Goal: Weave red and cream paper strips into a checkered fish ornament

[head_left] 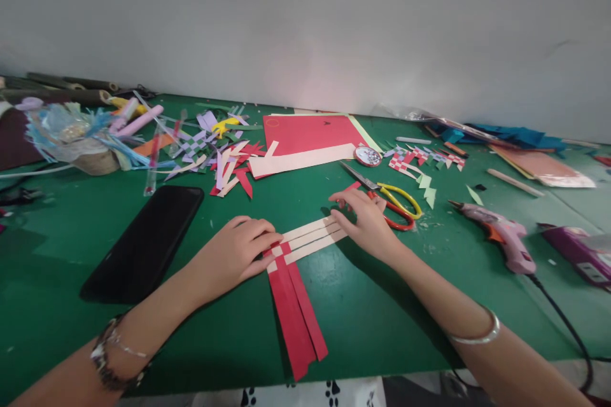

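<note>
My left hand (243, 245) grips the woven corner of a paper piece, where red strips (293, 311) and cream strips (315, 235) cross in a small checkered patch (277, 255). The red strips run toward the table's front edge; the cream ones stretch to the right. Over the far end of the cream strips is my right hand (363, 219), its fingers curved, with thumb and forefinger apart. A bit of red paper (353, 186) shows just behind its fingers. Scissors with red and yellow handles (398, 200) lie beside that hand, blades partly open.
A black phone (143, 245) lies left of my left arm. Paper scraps (233, 168) and red sheets (310, 133) spread along the back. A pink glue gun (506, 235) with a cord and a purple tool (577, 254) are at the right. A round tin (367, 154) stands behind the scissors.
</note>
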`<state>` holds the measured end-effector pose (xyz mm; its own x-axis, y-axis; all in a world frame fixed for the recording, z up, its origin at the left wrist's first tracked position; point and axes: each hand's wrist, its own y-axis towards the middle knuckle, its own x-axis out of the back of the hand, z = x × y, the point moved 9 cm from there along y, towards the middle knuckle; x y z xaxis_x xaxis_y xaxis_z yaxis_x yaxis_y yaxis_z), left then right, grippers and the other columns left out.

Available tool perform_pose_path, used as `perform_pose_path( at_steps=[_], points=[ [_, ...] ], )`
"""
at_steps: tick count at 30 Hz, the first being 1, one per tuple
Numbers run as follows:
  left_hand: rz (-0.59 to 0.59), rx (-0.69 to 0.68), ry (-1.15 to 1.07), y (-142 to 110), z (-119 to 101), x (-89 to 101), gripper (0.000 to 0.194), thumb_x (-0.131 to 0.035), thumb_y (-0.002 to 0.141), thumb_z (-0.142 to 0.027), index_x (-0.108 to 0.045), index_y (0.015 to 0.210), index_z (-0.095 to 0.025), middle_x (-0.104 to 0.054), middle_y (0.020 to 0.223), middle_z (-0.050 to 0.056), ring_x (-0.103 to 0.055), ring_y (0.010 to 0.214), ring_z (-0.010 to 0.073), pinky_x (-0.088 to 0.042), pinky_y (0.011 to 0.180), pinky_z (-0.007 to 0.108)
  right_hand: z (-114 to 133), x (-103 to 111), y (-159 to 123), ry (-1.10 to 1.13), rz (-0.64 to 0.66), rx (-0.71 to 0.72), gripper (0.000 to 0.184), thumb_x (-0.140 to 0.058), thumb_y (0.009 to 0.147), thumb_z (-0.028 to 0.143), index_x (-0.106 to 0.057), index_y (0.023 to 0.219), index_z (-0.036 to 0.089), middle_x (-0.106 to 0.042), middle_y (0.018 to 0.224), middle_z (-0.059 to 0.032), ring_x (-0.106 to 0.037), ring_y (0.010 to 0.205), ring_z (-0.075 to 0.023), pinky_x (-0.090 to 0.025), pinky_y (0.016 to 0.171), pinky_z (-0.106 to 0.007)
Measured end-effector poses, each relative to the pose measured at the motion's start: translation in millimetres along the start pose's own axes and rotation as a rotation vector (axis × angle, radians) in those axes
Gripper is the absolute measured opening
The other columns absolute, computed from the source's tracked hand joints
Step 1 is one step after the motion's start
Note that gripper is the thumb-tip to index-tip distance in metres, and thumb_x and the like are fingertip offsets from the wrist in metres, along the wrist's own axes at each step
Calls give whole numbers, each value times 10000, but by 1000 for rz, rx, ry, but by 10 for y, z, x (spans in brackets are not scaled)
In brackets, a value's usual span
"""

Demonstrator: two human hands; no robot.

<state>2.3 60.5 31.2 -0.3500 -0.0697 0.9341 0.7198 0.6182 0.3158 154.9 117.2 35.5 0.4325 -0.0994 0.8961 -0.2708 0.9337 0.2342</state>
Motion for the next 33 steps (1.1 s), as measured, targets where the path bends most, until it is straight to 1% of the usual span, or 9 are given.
perform_pose_path(
  at_steps=[2, 4, 9, 12, 17, 22, 25, 29, 33],
  points=[
    [8, 10, -9, -1, 14, -11, 254, -379, 883, -239, -593, 976, -140, -602, 856, 46, -547, 771, 157, -377, 708, 290, 32, 17, -9, -45, -15, 16, 172, -469, 801, 282, -598, 900, 226, -585, 898, -47, -507, 878, -209, -229, 681, -323],
    [20, 13, -27, 1, 23, -27, 248, -386, 879, -235, -601, 966, -143, -602, 852, 47, -547, 773, 163, -386, 706, 297, 126, 12, -44, -117, -23, 79, 187, -450, 818, 294, -611, 897, 239, -572, 949, -57, -493, 902, -212, -231, 710, -347],
    [39, 12, -64, 3, 30, -51, 227, -405, 871, -224, -615, 926, -159, -607, 841, 44, -550, 771, 170, -402, 703, 306, 579, -139, -268, -242, 28, 406, 248, -378, 866, 302, -582, 1000, 261, -555, 1100, -64, -461, 994, -208, -166, 845, -427],
    [47, 21, -72, -2, 34, -59, 241, -389, 878, -233, -620, 908, -173, -609, 844, 40, -549, 781, 167, -409, 714, 309, 720, -202, -356, -277, 41, 490, 269, -371, 873, 339, -553, 1054, 261, -555, 1132, -64, -442, 1015, -211, -120, 885, -442],
    [63, 46, -110, -6, 48, -68, 258, -375, 884, -251, -620, 929, -182, -608, 859, 44, -545, 792, 167, -418, 728, 311, 769, -293, -378, -290, 114, 517, 285, -345, 880, 366, -549, 1049, 263, -527, 1184, -60, -417, 1044, -220, -105, 902, -454],
    [89, 57, -127, -6, 59, -93, 245, -392, 879, -251, -621, 929, -181, -604, 873, 47, -541, 806, 175, -415, 734, 315, 774, -347, -377, -289, 181, 500, 292, -340, 879, 360, -532, 1067, 246, -520, 1190, -65, -417, 1045, -224, -112, 905, -463],
    [98, 69, -117, -6, 69, -108, 233, -408, 874, -243, -603, 977, -169, -598, 878, 52, -538, 809, 174, -412, 736, 313, 785, -360, -382, -265, 207, 497, 294, -350, 875, 354, -519, 1084, 236, -526, 1181, -65, -420, 1043, -220, -99, 911, -470],
    [113, 82, -100, -6, 78, -128, 240, -438, 862, -240, -582, 1034, -154, -587, 871, 56, -532, 798, 177, -411, 720, 313, 791, -361, -397, -221, 216, 506, 299, -366, 870, 338, -505, 1106, 217, -544, 1167, -56, -420, 1052, -205, -54, 942, -458],
    [116, 87, -111, -10, 81, -132, 241, -446, 860, -231, -585, 1043, -160, -578, 869, 53, -527, 801, 178, -405, 722, 315, 754, -356, -396, -219, 203, 484, 309, -389, 854, 353, -510, 1095, 203, -552, 1147, -64, -430, 1034, -211, -76, 937, -457]
  ],
)
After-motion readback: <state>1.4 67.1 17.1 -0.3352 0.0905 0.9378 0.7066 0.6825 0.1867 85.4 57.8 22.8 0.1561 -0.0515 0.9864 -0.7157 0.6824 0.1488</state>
